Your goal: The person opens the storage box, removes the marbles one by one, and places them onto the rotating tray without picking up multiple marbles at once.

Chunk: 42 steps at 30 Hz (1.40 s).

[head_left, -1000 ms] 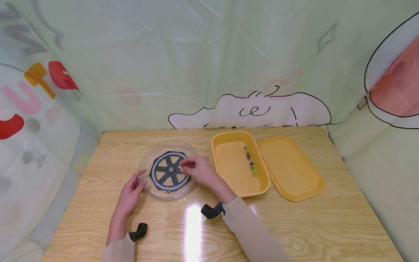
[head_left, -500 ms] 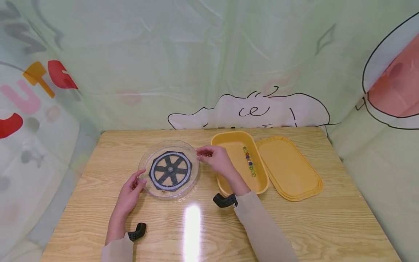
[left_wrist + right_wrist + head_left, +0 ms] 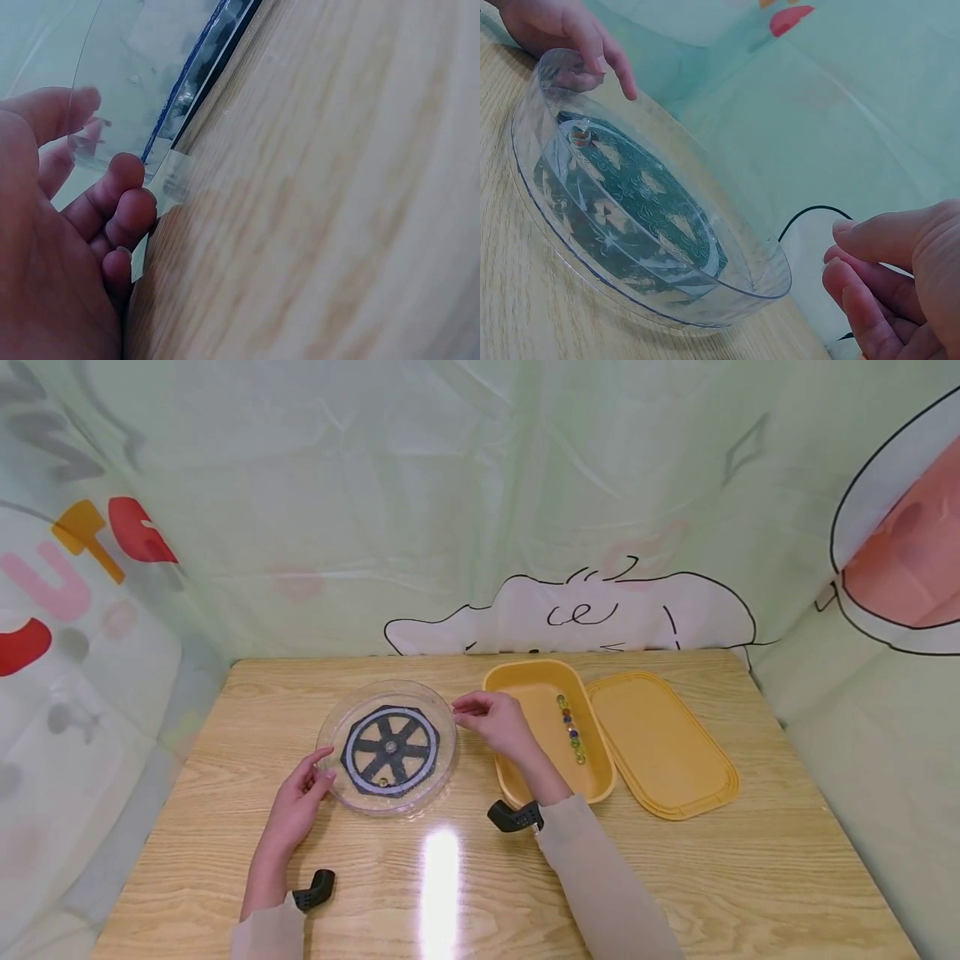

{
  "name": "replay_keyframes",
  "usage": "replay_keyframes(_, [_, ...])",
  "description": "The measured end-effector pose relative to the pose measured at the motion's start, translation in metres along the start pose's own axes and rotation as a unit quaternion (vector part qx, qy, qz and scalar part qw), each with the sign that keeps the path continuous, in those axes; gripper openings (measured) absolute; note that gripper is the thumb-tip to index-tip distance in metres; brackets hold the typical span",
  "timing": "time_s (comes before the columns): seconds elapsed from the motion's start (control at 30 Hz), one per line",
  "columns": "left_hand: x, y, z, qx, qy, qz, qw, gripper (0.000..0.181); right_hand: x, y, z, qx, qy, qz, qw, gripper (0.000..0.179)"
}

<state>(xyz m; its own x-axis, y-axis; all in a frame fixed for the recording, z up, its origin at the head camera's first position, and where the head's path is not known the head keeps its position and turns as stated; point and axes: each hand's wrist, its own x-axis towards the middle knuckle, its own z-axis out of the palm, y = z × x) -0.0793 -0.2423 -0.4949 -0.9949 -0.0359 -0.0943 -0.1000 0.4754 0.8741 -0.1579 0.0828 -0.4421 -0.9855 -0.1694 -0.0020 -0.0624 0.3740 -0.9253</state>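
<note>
Progress: one marble already inside clear dish, on dark spoked wheel, just right of left hand's fingers. Those curl loosely round dish wall. Right hand just right of dish, apart from it; thumb and fingertips close, small gap, holding nothing. Left to do, presumably: row of marbles in yellow tub, right of right fingers; lid off, farther right.

Beneath my left hand and right hand: worktop, wood-grained. Beyond both: pale green sheet, outlined figure. Well left: coloured letters. Right of my right: yellow lid, flat.
</note>
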Motion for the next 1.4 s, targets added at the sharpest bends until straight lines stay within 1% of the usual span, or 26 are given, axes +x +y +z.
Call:
replay_keyframes(0.1, [0.005, -0.013, 0.001, 0.005, 0.002, -0.001, 1.0, 0.043, 0.0, 0.0, 0.001, 0.002, 0.002, 0.0, 1.0, 0.017])
replay_keyframes(0.2, [0.006, -0.017, 0.002, 0.005, 0.004, 0.0, 1.0, 0.042, 0.0, 0.0, 0.002, 0.003, 0.002, -0.003, 1.0, 0.017])
replay_keyframes(0.43, [0.005, -0.018, 0.002, 0.002, 0.009, 0.009, 0.9999, 0.043, 0.002, 0.002, 0.005, 0.003, -0.001, 0.002, 1.0, 0.019])
replay_keyframes(0.63, [0.005, -0.018, 0.002, 0.003, 0.005, 0.003, 1.0, 0.043, 0.002, 0.002, 0.007, 0.0, -0.002, 0.006, 1.0, 0.018])
replay_keyframes(0.7, [0.005, -0.015, 0.002, 0.002, 0.002, -0.002, 1.0, 0.043, 0.002, 0.003, 0.007, -0.001, 0.0, 0.006, 1.0, 0.018])
replay_keyframes(0.77, [0.003, -0.01, 0.001, 0.002, 0.0, -0.006, 1.0, 0.043, 0.002, 0.003, 0.007, -0.004, 0.002, 0.005, 1.0, 0.018])
replay_keyframes(0.93, [-0.007, 0.016, -0.001, 0.004, 0.002, 0.002, 1.0, 0.041, 0.001, 0.001, 0.007, -0.007, -0.002, 0.003, 1.0, 0.019])
replay_keyframes(1.03, [-0.013, 0.026, -0.002, 0.008, 0.006, 0.006, 0.9999, 0.04, 0.001, 0.0, 0.008, -0.009, -0.005, 0.005, 0.9999, 0.019])
replay_keyframes(1.17, [-0.014, 0.03, -0.001, 0.001, 0.011, 0.011, 0.9999, 0.039, 0.002, 0.0, 0.009, -0.016, -0.006, -0.002, 0.9998, 0.018])
replay_keyframes(1.4, [-0.013, 0.028, -0.001, -0.005, 0.013, 0.017, 0.9998, 0.039, 0.003, 0.002, 0.009, -0.022, -0.006, -0.015, 0.9996, 0.019])
